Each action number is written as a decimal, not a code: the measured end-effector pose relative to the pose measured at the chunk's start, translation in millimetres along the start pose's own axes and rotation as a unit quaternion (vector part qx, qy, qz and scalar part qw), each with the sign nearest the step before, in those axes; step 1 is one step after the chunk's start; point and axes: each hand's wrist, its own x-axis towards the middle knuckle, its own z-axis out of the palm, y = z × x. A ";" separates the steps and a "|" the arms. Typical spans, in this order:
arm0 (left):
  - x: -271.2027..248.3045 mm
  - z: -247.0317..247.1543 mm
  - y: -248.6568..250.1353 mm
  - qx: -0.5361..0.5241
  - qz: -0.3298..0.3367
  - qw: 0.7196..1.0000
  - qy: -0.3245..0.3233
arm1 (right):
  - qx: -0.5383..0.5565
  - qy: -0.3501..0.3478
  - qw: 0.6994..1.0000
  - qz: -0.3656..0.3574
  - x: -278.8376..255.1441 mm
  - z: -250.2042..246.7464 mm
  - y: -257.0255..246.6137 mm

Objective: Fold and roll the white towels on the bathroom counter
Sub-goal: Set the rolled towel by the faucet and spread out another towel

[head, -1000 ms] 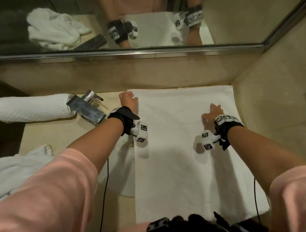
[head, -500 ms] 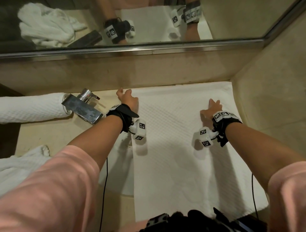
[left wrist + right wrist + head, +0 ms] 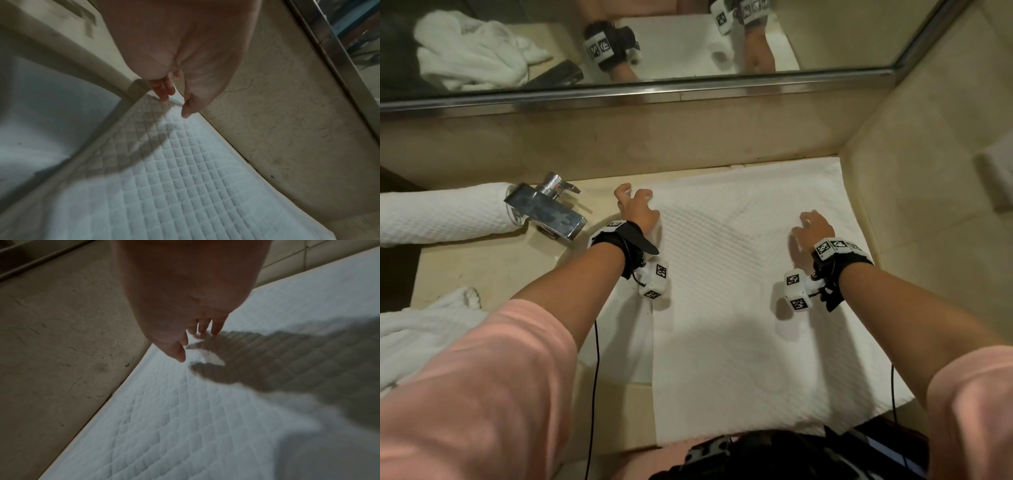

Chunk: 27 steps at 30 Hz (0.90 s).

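A white quilted towel [image 3: 739, 308] lies flat on the beige counter, its left part over the sink. My left hand [image 3: 633, 197] hovers at the towel's far left corner with fingers spread and holds nothing. In the left wrist view my left hand [image 3: 175, 104] reaches down to that corner of the towel [image 3: 164, 186], thumb apart from the fingers. My right hand [image 3: 806, 222] is over the towel's far right part, fingers relaxed. The right wrist view shows my right hand [image 3: 193, 344] just above the towel [image 3: 185, 418], casting a shadow on it.
A rolled white towel [image 3: 441, 212] lies at the left behind a chrome faucet [image 3: 544, 209]. A crumpled white towel [image 3: 414, 329] sits at the near left. The sink bowl [image 3: 619, 325] shows beside the flat towel. Mirror and backsplash close the far side, a wall the right.
My left hand has gone from curled at the far left corner to fingers spread. My right hand has stayed over the towel's far right part.
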 end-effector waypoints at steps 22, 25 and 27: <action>-225.3 -24.2 -63.3 -0.214 -0.278 0.920 -0.172 | 0.141 0.184 0.967 0.102 -151.7 48.8 122.2; -252.5 -25.9 -63.4 -0.218 -0.288 0.913 -0.192 | 0.142 0.181 0.965 0.130 -175.1 54.4 136.0; -267.5 -26.6 -65.4 -0.226 -0.303 0.904 -0.200 | 0.142 0.182 0.961 0.152 -189.1 58.9 145.2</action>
